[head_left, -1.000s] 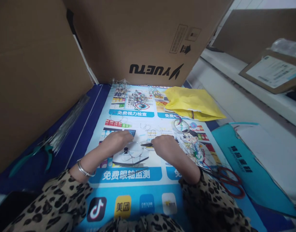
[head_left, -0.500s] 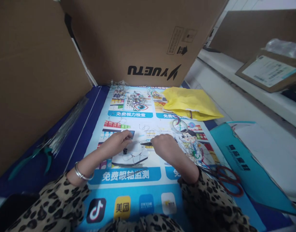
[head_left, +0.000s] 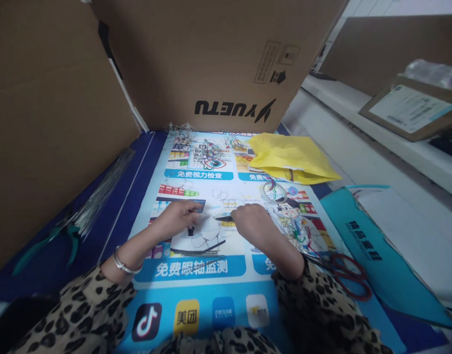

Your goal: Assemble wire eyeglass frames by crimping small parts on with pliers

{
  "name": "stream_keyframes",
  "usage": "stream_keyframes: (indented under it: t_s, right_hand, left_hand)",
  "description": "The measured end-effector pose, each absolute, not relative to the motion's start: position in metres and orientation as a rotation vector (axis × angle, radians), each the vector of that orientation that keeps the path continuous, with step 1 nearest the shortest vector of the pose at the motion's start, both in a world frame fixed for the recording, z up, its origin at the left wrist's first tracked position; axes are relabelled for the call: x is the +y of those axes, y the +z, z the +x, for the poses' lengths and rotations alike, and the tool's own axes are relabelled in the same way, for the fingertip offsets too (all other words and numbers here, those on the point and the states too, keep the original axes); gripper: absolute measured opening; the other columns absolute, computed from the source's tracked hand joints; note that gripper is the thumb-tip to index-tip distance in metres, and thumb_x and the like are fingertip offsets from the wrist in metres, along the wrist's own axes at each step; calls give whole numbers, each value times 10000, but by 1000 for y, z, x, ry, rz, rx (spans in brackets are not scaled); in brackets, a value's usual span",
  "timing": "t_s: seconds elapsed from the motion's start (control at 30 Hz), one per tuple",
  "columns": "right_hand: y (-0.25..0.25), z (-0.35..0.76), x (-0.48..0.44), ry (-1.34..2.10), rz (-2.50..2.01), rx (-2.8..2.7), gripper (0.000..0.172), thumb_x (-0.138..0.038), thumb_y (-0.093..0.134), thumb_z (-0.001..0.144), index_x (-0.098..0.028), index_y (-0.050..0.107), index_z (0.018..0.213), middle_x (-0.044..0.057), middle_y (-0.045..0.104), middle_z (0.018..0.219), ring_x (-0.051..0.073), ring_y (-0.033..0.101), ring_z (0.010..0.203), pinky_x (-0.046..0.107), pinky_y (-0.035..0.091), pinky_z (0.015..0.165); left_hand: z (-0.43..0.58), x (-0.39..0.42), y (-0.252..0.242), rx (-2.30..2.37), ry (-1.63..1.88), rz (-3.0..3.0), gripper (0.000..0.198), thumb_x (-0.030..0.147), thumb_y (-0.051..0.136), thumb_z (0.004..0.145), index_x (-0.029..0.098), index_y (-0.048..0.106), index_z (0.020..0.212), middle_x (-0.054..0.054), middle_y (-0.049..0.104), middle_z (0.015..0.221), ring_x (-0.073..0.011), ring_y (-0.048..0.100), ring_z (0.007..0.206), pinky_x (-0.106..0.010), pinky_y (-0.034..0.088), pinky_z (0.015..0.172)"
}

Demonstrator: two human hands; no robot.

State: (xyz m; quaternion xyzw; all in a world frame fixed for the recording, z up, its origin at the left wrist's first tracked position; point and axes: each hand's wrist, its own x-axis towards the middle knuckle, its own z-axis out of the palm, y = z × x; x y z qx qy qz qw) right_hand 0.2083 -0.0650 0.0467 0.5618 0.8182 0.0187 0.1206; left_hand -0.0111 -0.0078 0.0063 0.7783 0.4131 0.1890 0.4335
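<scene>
My right hand (head_left: 251, 221) is closed around a dark, pointed tool, apparently needle-nose pliers (head_left: 223, 218); only the tapered tip shows, pointing left. Opposite it, my left hand (head_left: 180, 216) has thumb and fingers pinched together on a thin wire (head_left: 210, 217). That wire runs toward the tool's tip and seems to bend into a loose loop below it. Whether the tip grips the wire is too fine to tell. Both hands hover just over the printed poster sheet (head_left: 196, 290). Short dark wire pieces (head_left: 202, 253) lie below them.
Teal-handled pliers (head_left: 73, 241) and a bundle of straight wires (head_left: 104, 191) lie left. Tangled coloured wires (head_left: 209, 155), a yellow bag (head_left: 292, 155) and a tape roll (head_left: 275, 192) are farther back. Red-handled scissors (head_left: 349, 275) lie right. Cardboard (head_left: 218, 59) stands behind.
My left hand has shifted very slightly, and the wire loop below the tool tip has changed its lie a little. My right hand stays nearly still.
</scene>
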Motion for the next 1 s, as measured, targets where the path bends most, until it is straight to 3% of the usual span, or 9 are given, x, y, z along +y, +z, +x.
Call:
stream_keyframes:
  t_s: [0.13, 0.4, 0.7, 0.87, 1.0]
  right_hand:
    - [48, 208, -65, 49, 1647, 2377, 235, -109, 412, 806, -151, 643, 803, 104, 664, 769, 202, 621, 730, 271, 409, 622]
    - [48, 211, -64, 8, 1638, 2312, 238, -106, 417, 792, -155, 649, 803, 107, 668, 793, 209, 627, 749, 279, 420, 634]
    - [49, 213, -65, -42, 1616, 2286, 221, -233, 452, 820, -165, 661, 830, 106, 680, 842, 223, 632, 785, 305, 442, 666]
    - [52, 215, -64, -51, 1605, 2264, 222, -200, 446, 808, -162, 665, 823, 111, 685, 837, 226, 638, 784, 295, 446, 640]
    - [51, 214, -65, 2, 1598, 2309, 236, -130, 426, 788, -163, 659, 801, 107, 678, 792, 228, 638, 752, 295, 443, 620]
  left_hand:
    - [-8, -10, 9, 1115, 419, 1867, 162, 236, 508, 775, 190, 641, 853, 25, 676, 636, -124, 587, 509, -213, 428, 471]
    - [-9, -9, 7, 1181, 458, 2035, 104, 234, 517, 736, 191, 610, 721, 33, 649, 633, -135, 588, 603, -216, 402, 527]
    - [-7, -10, 4, 1136, 408, 2384, 108, 198, 469, 794, 198, 569, 755, -2, 616, 706, -161, 564, 651, -241, 369, 558]
    - [-7, -12, 3, 1112, 337, 2445, 191, 204, 438, 843, 190, 627, 864, -50, 637, 846, -190, 591, 787, -281, 422, 690]
    - [-4, -16, 3, 1112, 316, 2477, 194, 216, 424, 858, 201, 616, 834, -30, 627, 845, -176, 588, 774, -268, 422, 671]
